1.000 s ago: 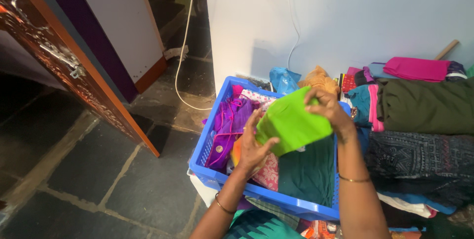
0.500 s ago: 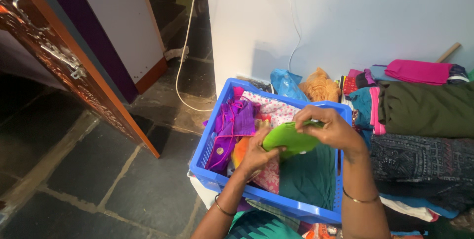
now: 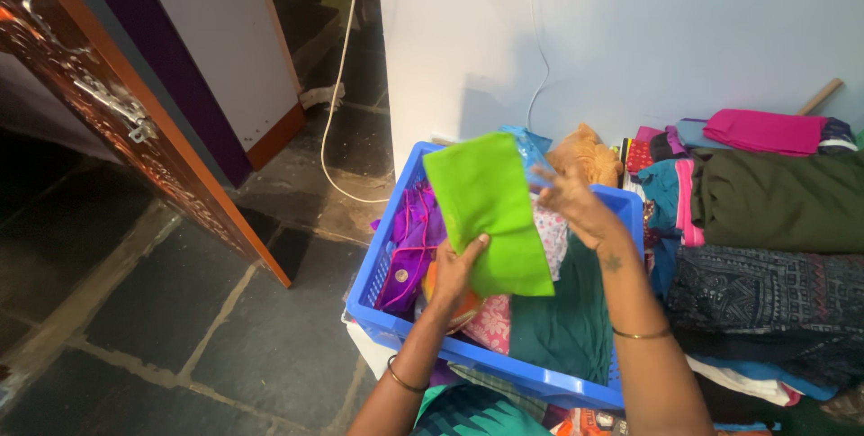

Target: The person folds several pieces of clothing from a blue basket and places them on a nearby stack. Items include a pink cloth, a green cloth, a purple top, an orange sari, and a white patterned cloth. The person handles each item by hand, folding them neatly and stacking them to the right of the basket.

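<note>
The green cloth (image 3: 490, 211) is held up flat over the blue crate (image 3: 378, 310), its top edge above the crate's far rim and its lower corner hanging over the middle of the clothes inside. The left hand (image 3: 454, 274) pinches the cloth's lower left edge, thumb on the front and fingers behind. The right hand (image 3: 576, 206) is at the cloth's right edge with its fingers spread; whether it grips the cloth or only touches it cannot be told. The crate is crowded: a purple garment (image 3: 416, 238) lies against its left wall, a dark teal cloth (image 3: 562, 319) fills the right side, and a pink patterned piece (image 3: 490, 321) sits at the front beneath the left wrist. To the right the crate is hemmed in by stacked folded clothes, with an olive bundle (image 3: 778, 197) on top, a dark printed one (image 3: 765, 287) below it and a pink fold (image 3: 765, 128) against the pale wall (image 3: 648, 31). Behind the crate lie a blue bag (image 3: 533, 141) and an orange cloth (image 3: 585, 155), close to the wall. The open room is on the left, where the dark stone floor (image 3: 162, 301) lies bare up to the carved wooden door (image 3: 117, 103). A white cord (image 3: 335, 94) trails down across the floor near the wall's corner.
</note>
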